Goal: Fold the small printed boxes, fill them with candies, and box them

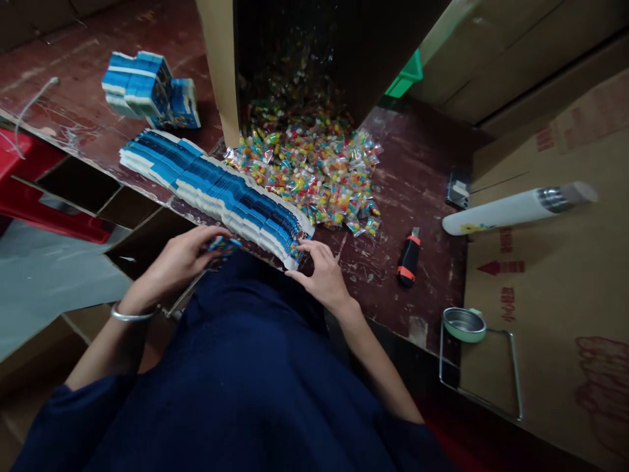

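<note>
My left hand (181, 257) is in front of the table edge, its thumb and fingers closed on a small blue printed packet (223, 245). A long row of blue-and-white flat packets (221, 187), stacked face to face, lies along the table's front edge. At the row's near right end is my right hand (322, 272), its thumb and fingers pinching the last packet. Behind the row, a heap of small clear bags of colourful candies (314, 170) spills from a dark open carton (219, 72).
More stacks of blue packets (142, 82) stand at the back left. On the right are an orange-black utility knife (409, 257), a white bottle (501, 213) and a metal frame with a small round dish (464, 324). A red stool (29, 177) is at left, beside open cardboard boxes (39, 341).
</note>
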`<move>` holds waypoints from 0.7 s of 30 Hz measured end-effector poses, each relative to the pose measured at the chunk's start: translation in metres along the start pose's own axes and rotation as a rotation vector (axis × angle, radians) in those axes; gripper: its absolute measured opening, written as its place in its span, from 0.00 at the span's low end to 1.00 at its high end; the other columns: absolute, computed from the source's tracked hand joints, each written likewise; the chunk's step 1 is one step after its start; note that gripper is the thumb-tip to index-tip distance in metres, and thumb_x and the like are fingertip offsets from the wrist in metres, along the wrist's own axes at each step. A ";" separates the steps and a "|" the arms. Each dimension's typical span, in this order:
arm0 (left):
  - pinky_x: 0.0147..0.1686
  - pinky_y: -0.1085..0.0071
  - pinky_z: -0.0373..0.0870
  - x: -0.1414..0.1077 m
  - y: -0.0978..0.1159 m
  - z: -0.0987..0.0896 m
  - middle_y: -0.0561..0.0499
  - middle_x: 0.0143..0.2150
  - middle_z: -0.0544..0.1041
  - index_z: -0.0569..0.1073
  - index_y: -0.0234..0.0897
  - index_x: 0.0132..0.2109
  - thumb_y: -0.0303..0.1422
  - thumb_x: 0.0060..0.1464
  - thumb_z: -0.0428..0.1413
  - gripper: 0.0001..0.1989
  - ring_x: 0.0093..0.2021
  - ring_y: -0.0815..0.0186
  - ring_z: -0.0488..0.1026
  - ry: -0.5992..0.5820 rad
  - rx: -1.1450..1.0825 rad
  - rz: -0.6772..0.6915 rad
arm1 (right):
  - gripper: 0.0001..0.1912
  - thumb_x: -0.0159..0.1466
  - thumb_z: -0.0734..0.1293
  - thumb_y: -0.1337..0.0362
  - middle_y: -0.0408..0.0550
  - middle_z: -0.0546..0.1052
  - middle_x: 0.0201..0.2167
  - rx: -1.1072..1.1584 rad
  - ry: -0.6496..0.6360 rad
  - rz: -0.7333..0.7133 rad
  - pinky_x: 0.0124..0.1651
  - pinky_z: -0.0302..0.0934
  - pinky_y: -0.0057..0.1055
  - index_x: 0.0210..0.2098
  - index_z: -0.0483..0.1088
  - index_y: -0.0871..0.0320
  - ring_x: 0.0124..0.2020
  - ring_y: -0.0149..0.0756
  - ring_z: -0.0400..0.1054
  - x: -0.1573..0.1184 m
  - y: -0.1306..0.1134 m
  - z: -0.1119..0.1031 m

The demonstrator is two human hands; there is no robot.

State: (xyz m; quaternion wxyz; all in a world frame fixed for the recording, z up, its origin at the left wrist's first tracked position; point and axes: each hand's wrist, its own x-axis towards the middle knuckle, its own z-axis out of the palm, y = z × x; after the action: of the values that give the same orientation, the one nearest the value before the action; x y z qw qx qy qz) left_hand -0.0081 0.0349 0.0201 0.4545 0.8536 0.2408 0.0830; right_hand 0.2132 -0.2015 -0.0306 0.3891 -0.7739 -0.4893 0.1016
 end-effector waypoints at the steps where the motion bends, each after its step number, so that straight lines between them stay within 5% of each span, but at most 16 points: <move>1: 0.52 0.62 0.74 -0.002 -0.005 -0.011 0.51 0.50 0.78 0.76 0.48 0.56 0.35 0.59 0.62 0.18 0.47 0.58 0.76 0.029 0.109 -0.022 | 0.22 0.56 0.80 0.60 0.57 0.78 0.55 -0.046 -0.018 -0.019 0.63 0.66 0.58 0.47 0.74 0.53 0.60 0.55 0.71 -0.002 0.004 0.003; 3: 0.56 0.59 0.72 -0.004 -0.008 -0.022 0.51 0.51 0.78 0.75 0.48 0.59 0.36 0.58 0.63 0.22 0.51 0.56 0.75 0.087 0.173 -0.051 | 0.17 0.58 0.77 0.63 0.58 0.78 0.57 -0.079 -0.039 -0.050 0.62 0.67 0.58 0.45 0.74 0.54 0.60 0.55 0.72 -0.004 0.010 0.005; 5: 0.56 0.58 0.73 -0.002 -0.004 -0.016 0.49 0.51 0.79 0.75 0.44 0.58 0.39 0.58 0.64 0.21 0.52 0.56 0.76 0.100 0.002 -0.062 | 0.10 0.62 0.74 0.65 0.56 0.79 0.56 -0.066 -0.052 -0.088 0.61 0.69 0.55 0.43 0.75 0.53 0.58 0.51 0.74 -0.007 0.011 0.004; 8: 0.50 0.61 0.77 0.008 0.012 0.018 0.46 0.44 0.82 0.77 0.36 0.46 0.44 0.58 0.63 0.17 0.46 0.59 0.80 -0.040 -0.439 -0.085 | 0.04 0.67 0.68 0.67 0.53 0.83 0.50 -0.068 0.070 -0.123 0.56 0.74 0.49 0.40 0.76 0.52 0.51 0.45 0.79 -0.013 0.008 -0.003; 11: 0.45 0.63 0.79 0.022 0.029 0.062 0.42 0.45 0.83 0.75 0.33 0.39 0.49 0.55 0.65 0.21 0.47 0.57 0.82 -0.231 -0.840 -0.185 | 0.09 0.66 0.68 0.70 0.50 0.84 0.45 -0.145 0.321 -0.176 0.53 0.75 0.47 0.40 0.77 0.50 0.47 0.44 0.80 -0.021 -0.003 -0.010; 13: 0.48 0.61 0.79 0.031 0.037 0.086 0.39 0.48 0.83 0.74 0.33 0.39 0.51 0.54 0.66 0.24 0.49 0.56 0.82 -0.312 -1.051 -0.252 | 0.12 0.64 0.70 0.73 0.48 0.84 0.46 -0.163 0.370 -0.265 0.53 0.76 0.46 0.41 0.77 0.47 0.48 0.45 0.80 -0.026 -0.014 -0.010; 18: 0.51 0.59 0.79 0.045 0.044 0.106 0.40 0.49 0.83 0.76 0.35 0.45 0.51 0.51 0.68 0.25 0.51 0.54 0.82 -0.334 -1.297 -0.243 | 0.17 0.64 0.71 0.72 0.44 0.84 0.47 -0.045 0.207 -0.430 0.51 0.77 0.43 0.48 0.76 0.44 0.50 0.44 0.80 -0.029 -0.036 -0.006; 21: 0.51 0.61 0.78 0.044 0.042 0.098 0.40 0.52 0.82 0.76 0.36 0.51 0.47 0.43 0.74 0.32 0.51 0.53 0.82 -0.362 -1.299 -0.199 | 0.27 0.65 0.73 0.60 0.50 0.82 0.51 0.112 0.079 -0.306 0.50 0.77 0.42 0.62 0.68 0.47 0.48 0.44 0.80 -0.022 -0.042 -0.010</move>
State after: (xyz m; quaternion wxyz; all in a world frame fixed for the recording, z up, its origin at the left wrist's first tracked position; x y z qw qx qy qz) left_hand 0.0798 -0.0352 -0.0050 0.9134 0.3817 0.1396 0.0242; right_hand 0.1789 -0.2151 0.0007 0.4614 -0.6709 -0.5793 0.0375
